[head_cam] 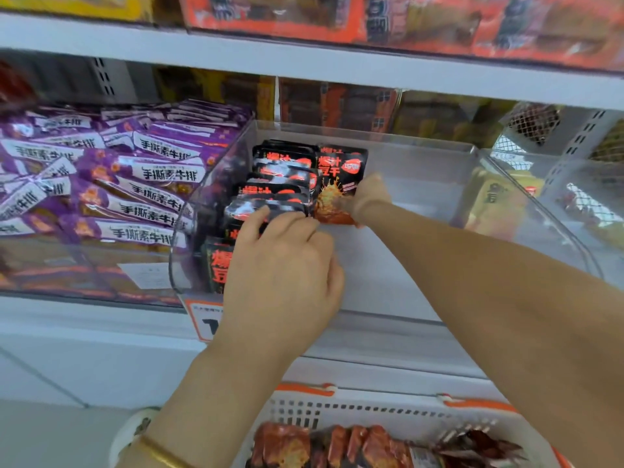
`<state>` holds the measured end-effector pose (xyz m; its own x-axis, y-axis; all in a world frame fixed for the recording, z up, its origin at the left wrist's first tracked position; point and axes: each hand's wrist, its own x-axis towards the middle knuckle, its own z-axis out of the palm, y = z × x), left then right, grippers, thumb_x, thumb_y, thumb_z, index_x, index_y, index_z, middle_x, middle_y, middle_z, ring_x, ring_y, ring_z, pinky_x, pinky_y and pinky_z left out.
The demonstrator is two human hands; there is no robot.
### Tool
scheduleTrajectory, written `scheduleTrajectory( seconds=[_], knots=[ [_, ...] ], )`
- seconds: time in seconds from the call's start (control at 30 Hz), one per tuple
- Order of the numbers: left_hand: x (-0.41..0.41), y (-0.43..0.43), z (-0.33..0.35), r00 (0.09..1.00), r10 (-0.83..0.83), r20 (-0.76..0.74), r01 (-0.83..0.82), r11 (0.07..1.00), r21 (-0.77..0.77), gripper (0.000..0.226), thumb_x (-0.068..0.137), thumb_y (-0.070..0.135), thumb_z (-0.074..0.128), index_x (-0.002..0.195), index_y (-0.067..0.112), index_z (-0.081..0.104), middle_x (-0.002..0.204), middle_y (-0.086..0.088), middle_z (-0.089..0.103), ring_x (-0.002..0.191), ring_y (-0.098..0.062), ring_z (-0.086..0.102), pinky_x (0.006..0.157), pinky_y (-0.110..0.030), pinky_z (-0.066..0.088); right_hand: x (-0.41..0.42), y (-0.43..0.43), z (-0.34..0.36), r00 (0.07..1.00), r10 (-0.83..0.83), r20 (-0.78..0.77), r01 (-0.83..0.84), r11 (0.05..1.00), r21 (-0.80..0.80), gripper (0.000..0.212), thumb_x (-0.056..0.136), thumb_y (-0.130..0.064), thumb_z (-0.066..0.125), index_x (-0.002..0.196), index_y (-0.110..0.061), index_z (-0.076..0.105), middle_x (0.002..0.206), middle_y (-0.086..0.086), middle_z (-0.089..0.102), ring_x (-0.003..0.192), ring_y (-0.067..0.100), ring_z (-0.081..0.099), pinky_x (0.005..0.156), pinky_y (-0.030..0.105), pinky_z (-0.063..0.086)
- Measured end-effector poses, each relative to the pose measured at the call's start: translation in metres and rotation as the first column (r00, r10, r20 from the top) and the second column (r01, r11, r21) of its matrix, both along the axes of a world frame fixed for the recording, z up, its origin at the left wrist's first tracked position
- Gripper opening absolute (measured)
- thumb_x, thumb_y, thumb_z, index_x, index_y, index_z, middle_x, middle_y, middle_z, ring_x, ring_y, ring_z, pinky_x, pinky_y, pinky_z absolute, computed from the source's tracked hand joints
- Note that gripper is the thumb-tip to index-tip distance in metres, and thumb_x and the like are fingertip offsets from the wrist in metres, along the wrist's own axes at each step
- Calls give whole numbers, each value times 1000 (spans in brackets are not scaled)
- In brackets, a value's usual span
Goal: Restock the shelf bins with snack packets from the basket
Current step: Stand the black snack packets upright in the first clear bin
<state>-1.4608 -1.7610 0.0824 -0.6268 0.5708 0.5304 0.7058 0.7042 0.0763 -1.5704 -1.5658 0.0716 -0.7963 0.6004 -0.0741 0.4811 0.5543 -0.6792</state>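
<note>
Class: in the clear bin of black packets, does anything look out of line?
One black packet, pinched by the right hand, stands facing front beside the row rather than in it. The left hand holds that row's near end.

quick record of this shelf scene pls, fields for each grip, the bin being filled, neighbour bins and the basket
left grip: hand curled over the row of black packets at the bin's left side
right grip: blurred; pinches an upright black-and-red packet beside that row
clear bin: packets only in its left side
left neighbour: purple packets, piled
right neighbour: yellow packets, blurred
basket: white, orange handles, holds red packets
</note>
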Motion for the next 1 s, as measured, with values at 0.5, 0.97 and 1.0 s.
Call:
scheduleTrajectory(
  seconds=[0.5,0.97,1.0],
  knots=[
    [115,22,-47,945,-328,5,328,944,35,22,82,19,47,77,12,66,79,-1,66,76,-28,57,65,-40,38,308,-14,-15,902,373,217,-328,919,-218,5,85,-10,66,83,-10,61,73,8,60,69,27,68,59,37,55],
    [130,47,-111,884,-268,383,374,897,-235,27,90,22,42,86,17,68,85,4,66,84,-19,57,74,-34,45,330,29,-218,607,6,795,-469,810,352,30,91,-6,49,119,-7,60,119,9,61,114,30,53,91,39,45],
    [130,47,-111,876,-263,403,378,895,-238,26,93,23,41,93,18,67,92,4,65,90,-18,55,79,-34,44,328,25,-216,617,14,786,-470,808,355,30,91,-3,49,118,-6,61,116,9,63,111,30,56,87,38,47]
  ],
)
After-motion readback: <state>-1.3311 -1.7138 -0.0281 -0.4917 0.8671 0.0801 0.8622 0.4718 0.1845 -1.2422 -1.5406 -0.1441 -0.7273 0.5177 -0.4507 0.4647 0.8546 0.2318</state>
